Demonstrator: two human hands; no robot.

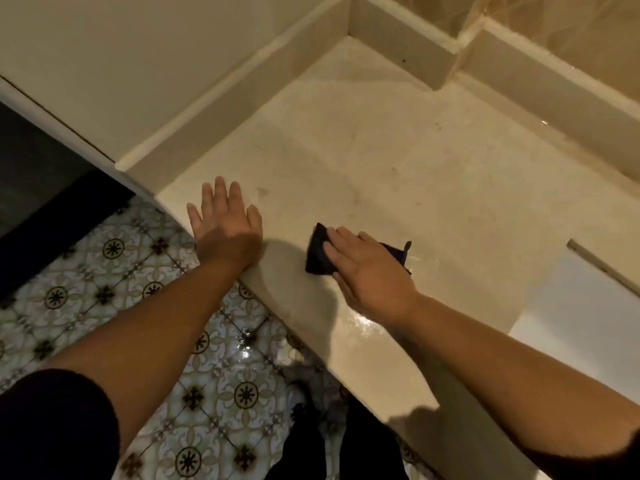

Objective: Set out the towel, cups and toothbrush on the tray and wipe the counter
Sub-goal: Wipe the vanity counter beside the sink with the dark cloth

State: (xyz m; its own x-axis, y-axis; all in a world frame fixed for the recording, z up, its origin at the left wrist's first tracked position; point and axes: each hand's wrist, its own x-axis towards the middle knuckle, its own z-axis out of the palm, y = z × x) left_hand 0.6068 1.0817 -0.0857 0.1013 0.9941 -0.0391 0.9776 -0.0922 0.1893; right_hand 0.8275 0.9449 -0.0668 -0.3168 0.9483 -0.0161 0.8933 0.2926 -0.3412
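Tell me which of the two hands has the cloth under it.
The right hand: it presses a dark cloth flat on the counter. The left hand lies bare, fingers spread, on the counter's near edge.

We find no readable text, labels, brands, numbers or signs on any surface in this view.

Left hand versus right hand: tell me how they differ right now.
The left hand lies flat and bare on the counter with fingers spread; the right hand presses a dark cloth down. The left hand sits at the counter's corner edge; the right hand is farther along, nearer the sink. Both are palm down.
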